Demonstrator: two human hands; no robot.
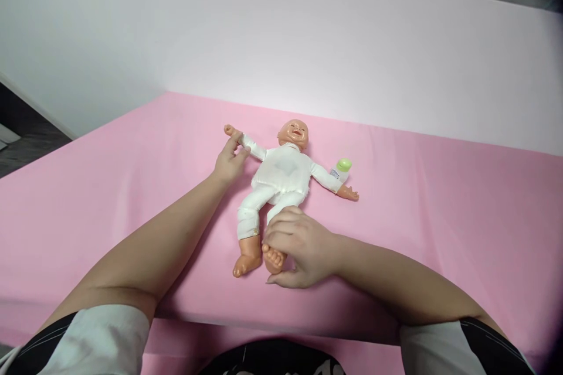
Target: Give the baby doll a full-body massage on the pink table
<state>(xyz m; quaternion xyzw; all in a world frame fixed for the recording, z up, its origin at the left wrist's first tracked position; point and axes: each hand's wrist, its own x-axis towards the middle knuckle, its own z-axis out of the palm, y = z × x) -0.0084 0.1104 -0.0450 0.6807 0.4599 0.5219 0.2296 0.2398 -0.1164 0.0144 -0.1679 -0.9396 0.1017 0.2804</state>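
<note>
The pink bed (440,217) runs wide, with open room at 3 and 9 o'clock and its near edge at 6 o'clock, close to the person's body; a pale wall (308,41) closes it at 12. The doll (281,179) lies on its back mid-bed, long axis from its head at 12 o'clock to its feet at 6. The right hand (299,246), the nearer one, has its grip closed around the doll's lower leg and foot. The left hand (229,159) pinches the doll's arm at 10 o'clock. A small green-capped bottle (342,169) lies at 2 o'clock, beside the other arm
</note>
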